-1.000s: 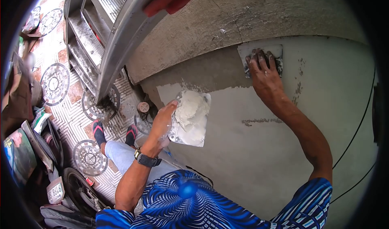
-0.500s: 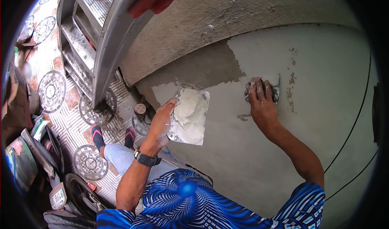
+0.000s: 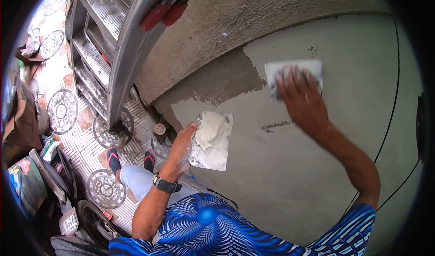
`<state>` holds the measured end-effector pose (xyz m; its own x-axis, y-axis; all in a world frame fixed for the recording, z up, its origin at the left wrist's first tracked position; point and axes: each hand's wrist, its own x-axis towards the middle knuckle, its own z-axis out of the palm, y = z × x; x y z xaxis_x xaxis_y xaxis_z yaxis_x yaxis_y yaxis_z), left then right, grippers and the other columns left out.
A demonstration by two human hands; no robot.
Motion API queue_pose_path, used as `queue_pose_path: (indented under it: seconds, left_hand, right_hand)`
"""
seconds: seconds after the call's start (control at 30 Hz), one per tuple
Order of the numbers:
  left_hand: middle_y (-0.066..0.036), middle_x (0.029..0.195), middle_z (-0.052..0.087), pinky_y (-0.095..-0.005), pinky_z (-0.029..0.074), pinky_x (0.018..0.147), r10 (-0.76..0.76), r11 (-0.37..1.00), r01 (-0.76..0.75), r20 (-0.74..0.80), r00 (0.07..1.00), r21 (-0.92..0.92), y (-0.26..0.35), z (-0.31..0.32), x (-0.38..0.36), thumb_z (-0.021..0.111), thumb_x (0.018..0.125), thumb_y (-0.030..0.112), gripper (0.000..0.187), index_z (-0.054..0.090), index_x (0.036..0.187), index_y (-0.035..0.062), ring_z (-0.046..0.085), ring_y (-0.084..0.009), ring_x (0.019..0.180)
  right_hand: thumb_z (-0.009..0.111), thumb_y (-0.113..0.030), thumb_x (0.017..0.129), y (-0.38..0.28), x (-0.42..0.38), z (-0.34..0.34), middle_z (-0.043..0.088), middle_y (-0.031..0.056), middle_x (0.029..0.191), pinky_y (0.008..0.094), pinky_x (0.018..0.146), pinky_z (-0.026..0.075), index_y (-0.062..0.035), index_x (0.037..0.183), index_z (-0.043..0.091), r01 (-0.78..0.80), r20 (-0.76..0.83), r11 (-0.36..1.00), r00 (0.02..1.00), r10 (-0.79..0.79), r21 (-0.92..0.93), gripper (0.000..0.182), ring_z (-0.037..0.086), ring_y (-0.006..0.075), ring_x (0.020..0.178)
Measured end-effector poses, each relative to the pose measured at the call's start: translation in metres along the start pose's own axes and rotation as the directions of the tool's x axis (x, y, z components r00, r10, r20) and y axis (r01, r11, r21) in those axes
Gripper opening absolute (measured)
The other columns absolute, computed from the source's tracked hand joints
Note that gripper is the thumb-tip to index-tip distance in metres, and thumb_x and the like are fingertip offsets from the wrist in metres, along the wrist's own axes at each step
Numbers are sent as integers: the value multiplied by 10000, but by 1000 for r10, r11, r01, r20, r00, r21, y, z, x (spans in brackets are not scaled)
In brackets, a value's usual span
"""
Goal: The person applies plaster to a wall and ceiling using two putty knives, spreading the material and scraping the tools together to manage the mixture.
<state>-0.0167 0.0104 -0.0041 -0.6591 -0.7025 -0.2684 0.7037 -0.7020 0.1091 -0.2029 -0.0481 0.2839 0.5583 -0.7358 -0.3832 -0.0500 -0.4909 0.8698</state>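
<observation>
My left hand point(image 3: 182, 145) grips the edge of a flat rectangular plate point(image 3: 216, 158) that bears a thick mound of whitish plaster point(image 3: 209, 131). My right hand point(image 3: 301, 95) is closed on a rectangular trowel point(image 3: 274, 70), which lies against the wall with its blade partly hidden under my fingers; both are slightly blurred. Smooth, pale wet plaster point(image 3: 362, 74) surrounds the trowel. To its left is a darker uncoated patch point(image 3: 226, 77). Below the trowel a rough, speckled streak point(image 3: 276, 126) marks the coat.
A metal ladder point(image 3: 120, 52) with red parts point(image 3: 156, 18) stands at the upper left. A motorcycle wheel point(image 3: 94, 219), a number plate point(image 3: 69, 222) and bags are at the lower left. Black cables point(image 3: 396, 88) hang at the right. My feet in flip-flops stand on patterned tiles point(image 3: 106, 188).
My right hand and the trowel have moved up and slightly right across the wall, and more of the blade shows. Most of the speckled vertical streak is gone. The view has shifted slightly.
</observation>
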Motion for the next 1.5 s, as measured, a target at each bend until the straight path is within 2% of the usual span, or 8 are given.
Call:
queue_pose_path:
  seconds: [0.23,0.43,0.93,1.13,1.3,1.4,1.43,1.5]
  left_hand:
    - [-134,1167,657,-327,581,839,26,998,-29,-57,998,-54,0,-2,-14,420,1048,225,386,518,1295,-56,692,-210,981]
    - [-159,1182,654,-346,584,856,27,999,-29,-45,999,-43,4,1,-18,420,1044,236,409,507,1303,-68,694,-233,997]
    - [-151,1183,654,-366,580,891,-107,994,107,97,990,1,-4,26,4,455,1037,228,366,521,1275,-41,695,-250,1006]
    - [-156,1224,640,-361,573,907,-120,993,119,54,991,23,-13,15,-3,436,1042,222,389,494,1315,-48,684,-243,1037]
    - [-150,1250,628,-358,561,925,-74,997,73,5,997,31,-11,1,-15,417,1046,234,405,487,1334,-43,669,-241,1073]
    - [-131,1170,654,-338,571,866,-33,999,33,-47,998,5,-6,1,-16,409,1050,220,367,527,1279,-42,687,-218,995]
    - [-122,1128,667,-328,578,834,-19,1000,19,-70,997,-14,-4,3,-15,407,1051,213,352,547,1249,-43,697,-206,952]
    - [-120,1117,669,-329,579,831,29,999,-30,-81,996,-16,3,4,-10,411,1051,226,356,551,1240,-41,699,-206,939]
  right_hand:
    - [556,-120,913,39,59,66,550,179,1272,492,1098,374,35,1322,543,71,-102,997,992,-71,2,437,500,297,1256]
    - [579,-82,888,37,59,65,538,168,1265,495,1101,371,71,1308,536,34,74,994,996,-42,107,449,504,298,1217]
    - [538,-122,874,-41,-113,-26,544,276,1280,587,1068,366,68,1315,534,0,291,963,953,-81,270,480,507,416,1238]
    - [568,-136,867,34,-25,-10,563,183,1249,476,1093,361,4,1329,549,-135,-5,984,991,136,-114,483,510,308,1215]
    - [585,-113,879,48,3,-7,562,165,1274,461,1070,386,-9,1316,543,-188,-67,981,980,185,-42,451,517,286,1228]
    - [565,-96,887,22,10,-23,576,169,1257,439,1049,416,-8,1321,539,-54,-113,972,990,81,231,444,542,297,1200]
    - [527,-62,901,11,13,-19,594,193,1222,409,979,463,23,1322,525,-27,-144,867,983,114,498,429,592,311,1106]
    - [497,-58,910,3,14,-42,623,185,1112,378,897,484,40,1316,520,-273,240,367,961,134,889,419,617,271,974]
